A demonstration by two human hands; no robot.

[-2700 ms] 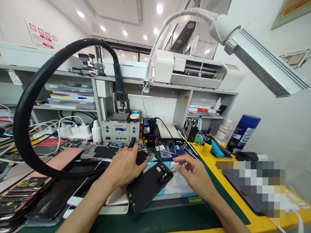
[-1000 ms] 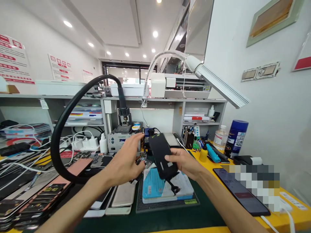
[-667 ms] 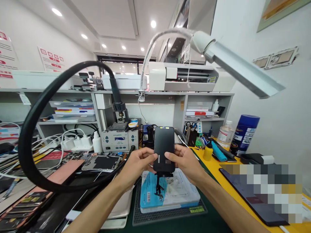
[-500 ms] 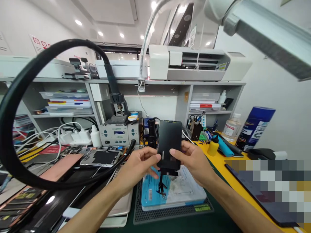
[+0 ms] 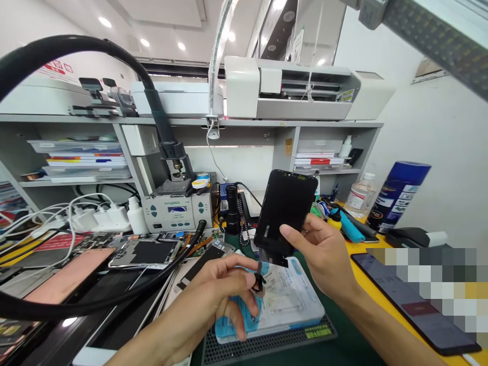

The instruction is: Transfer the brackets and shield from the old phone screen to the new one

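The right hand [image 5: 328, 254] held the black phone screen [image 5: 285, 211] up off the worktop [image 5: 335, 351], tilted rightward, with the thumb pressed across its glass near the lower edge and the fingers curled behind. Just below, the left hand [image 5: 217, 295] pinched the flex cable [image 5: 260, 277] dangling from the screen's bottom edge between thumb and forefinger. Both hung above a blue-and-white box [image 5: 290, 300] on the grey mat [image 5: 267, 345].
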